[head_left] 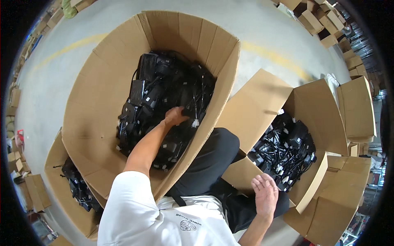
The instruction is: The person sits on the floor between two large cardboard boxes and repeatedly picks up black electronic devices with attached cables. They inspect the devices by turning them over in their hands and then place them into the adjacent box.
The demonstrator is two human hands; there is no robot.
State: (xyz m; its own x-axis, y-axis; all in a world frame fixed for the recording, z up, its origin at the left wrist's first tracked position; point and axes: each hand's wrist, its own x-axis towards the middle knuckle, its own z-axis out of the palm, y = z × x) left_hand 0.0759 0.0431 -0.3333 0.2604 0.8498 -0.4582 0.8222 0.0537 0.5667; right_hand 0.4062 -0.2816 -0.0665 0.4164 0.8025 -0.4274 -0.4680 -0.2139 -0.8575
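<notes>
My left hand (pixel 175 116) reaches down into a tall cardboard box (pixel 92 94) heaped with black electronic parts (pixel 164 90). Its fingers curl in among the dark parts, and whatever they grip blends into the pile. Just beside the fingertips lies a white connector (pixel 195 122), with thin cables (pixel 202 92) running up from it. My right hand (pixel 266 192) holds nothing; its palm faces up and its fingers are loosely spread, near the front side of a second box (pixel 318 106). Inside that box are tangled black cables and black parts (pixel 283 149).
At the left a third box (pixel 57 176) holds more black parts (pixel 78 186). My bent knee (pixel 223 143) sits between the tall box and the right one. Open flaps (pixel 260 106) stick out around the right box. More cartons (pixel 320 22) are piled at the far right.
</notes>
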